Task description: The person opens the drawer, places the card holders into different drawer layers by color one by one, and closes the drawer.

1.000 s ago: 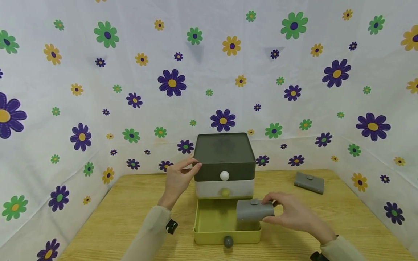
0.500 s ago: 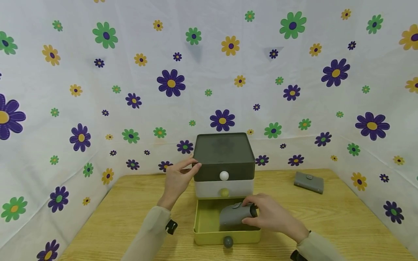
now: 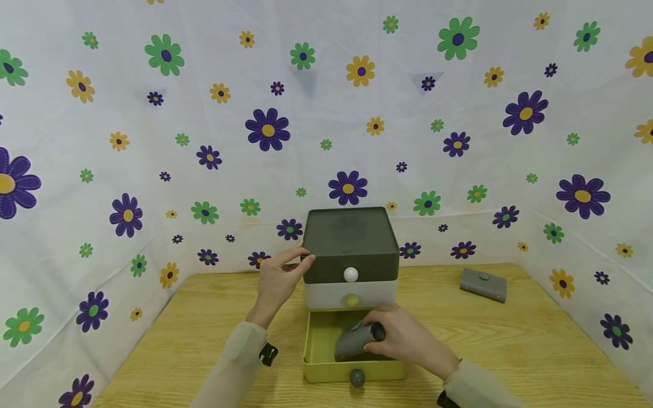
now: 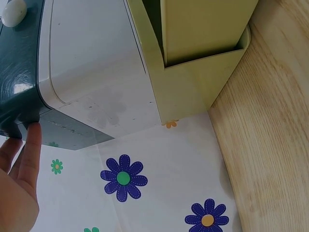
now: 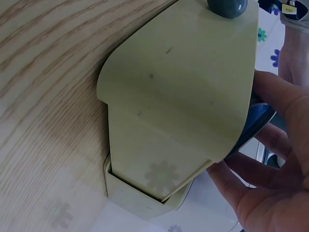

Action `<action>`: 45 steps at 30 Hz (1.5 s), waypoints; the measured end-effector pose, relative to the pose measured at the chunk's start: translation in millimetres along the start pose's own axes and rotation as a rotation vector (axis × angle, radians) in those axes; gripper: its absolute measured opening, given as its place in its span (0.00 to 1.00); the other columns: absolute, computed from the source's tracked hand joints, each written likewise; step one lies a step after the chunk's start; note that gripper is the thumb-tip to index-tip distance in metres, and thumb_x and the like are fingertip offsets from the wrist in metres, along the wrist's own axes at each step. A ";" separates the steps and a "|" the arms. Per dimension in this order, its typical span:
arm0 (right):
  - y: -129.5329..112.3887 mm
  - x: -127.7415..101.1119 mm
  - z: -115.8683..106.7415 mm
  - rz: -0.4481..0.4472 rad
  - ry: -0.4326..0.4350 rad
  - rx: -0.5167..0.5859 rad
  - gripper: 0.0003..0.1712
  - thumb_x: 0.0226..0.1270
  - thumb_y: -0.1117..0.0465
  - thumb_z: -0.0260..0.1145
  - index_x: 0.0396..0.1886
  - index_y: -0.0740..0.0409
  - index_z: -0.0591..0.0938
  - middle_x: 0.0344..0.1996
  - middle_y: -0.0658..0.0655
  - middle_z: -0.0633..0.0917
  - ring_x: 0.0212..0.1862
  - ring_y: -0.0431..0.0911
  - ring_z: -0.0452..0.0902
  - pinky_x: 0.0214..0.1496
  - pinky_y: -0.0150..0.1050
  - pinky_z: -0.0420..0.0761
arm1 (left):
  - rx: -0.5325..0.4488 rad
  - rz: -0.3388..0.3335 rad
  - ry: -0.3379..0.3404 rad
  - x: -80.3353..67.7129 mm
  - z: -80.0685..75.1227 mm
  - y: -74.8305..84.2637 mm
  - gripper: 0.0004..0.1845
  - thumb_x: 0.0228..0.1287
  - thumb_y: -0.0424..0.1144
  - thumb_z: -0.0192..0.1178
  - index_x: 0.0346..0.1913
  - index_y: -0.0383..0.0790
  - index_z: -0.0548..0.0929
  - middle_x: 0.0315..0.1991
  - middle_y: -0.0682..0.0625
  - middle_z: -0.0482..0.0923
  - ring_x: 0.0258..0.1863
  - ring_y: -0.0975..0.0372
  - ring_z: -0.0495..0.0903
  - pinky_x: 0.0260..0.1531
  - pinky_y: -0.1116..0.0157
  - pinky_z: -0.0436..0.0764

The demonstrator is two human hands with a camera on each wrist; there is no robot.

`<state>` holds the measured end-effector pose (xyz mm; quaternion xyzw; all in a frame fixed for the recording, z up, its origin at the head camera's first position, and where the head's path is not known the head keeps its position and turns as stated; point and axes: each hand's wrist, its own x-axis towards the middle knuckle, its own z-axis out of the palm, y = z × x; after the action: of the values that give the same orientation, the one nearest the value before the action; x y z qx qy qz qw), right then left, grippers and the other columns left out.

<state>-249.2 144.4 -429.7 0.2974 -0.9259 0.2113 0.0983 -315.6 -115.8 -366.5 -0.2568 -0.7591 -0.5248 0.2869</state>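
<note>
A small stacked drawer unit (image 3: 351, 231) has a dark green top tier, a white middle and a yellow-green bottom drawer (image 3: 326, 372), which is pulled out. My left hand (image 3: 275, 286) touches the top tier's left front corner with straight fingers, seen against its side (image 4: 29, 159) in the left wrist view. Thumb and fingers of my right hand (image 3: 408, 343) grip a grey snap-button wallet (image 3: 351, 343). It is tilted, its left end low inside the open drawer. In the right wrist view the drawer front (image 5: 178, 87) hides most of the wallet.
A second grey wallet (image 3: 483, 285) lies at the back right of the wooden table (image 3: 219, 334). Round knobs front the tiers: white (image 3: 350, 275), yellow-green (image 3: 351, 301) and dark grey (image 3: 357, 378). A flower-printed curtain (image 3: 316, 96) stands behind and at both sides.
My right hand has carried the wallet leftward and down into the open drawer, tilting it. The left hand has stayed at the unit's corner.
</note>
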 end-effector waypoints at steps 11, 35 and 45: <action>-9.2 4.5 2.8 0.050 -0.021 0.039 0.24 0.48 0.61 0.81 0.47 0.59 0.87 0.55 0.66 0.78 0.57 0.60 0.74 0.55 0.56 0.80 | -0.001 -0.014 0.001 -0.2 0.8 -1.5 0.08 0.61 0.33 0.68 0.41 0.33 0.88 0.43 0.40 0.87 0.45 0.49 0.86 0.43 0.50 0.86; -30.4 17.2 10.5 0.142 0.061 0.065 0.26 0.47 0.46 0.80 0.44 0.56 0.87 0.37 0.52 0.79 0.39 0.43 0.71 0.38 0.40 0.77 | 0.001 0.010 0.010 3.3 1.9 -34.8 0.09 0.61 0.43 0.69 0.41 0.45 0.90 0.43 0.49 0.88 0.46 0.59 0.87 0.41 0.61 0.87; -37.3 23.4 18.4 0.085 0.042 0.165 0.17 0.55 0.58 0.76 0.44 0.59 0.87 0.40 0.55 0.83 0.34 0.42 0.79 0.34 0.31 0.80 | 0.004 0.000 -0.005 1.2 2.3 -32.9 0.09 0.62 0.45 0.68 0.42 0.46 0.89 0.44 0.49 0.88 0.45 0.58 0.87 0.42 0.55 0.87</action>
<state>-246.9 96.9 -426.4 0.2606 -0.9149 0.2967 0.0837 -339.6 -123.9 -387.7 -0.2573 -0.7610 -0.5225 0.2856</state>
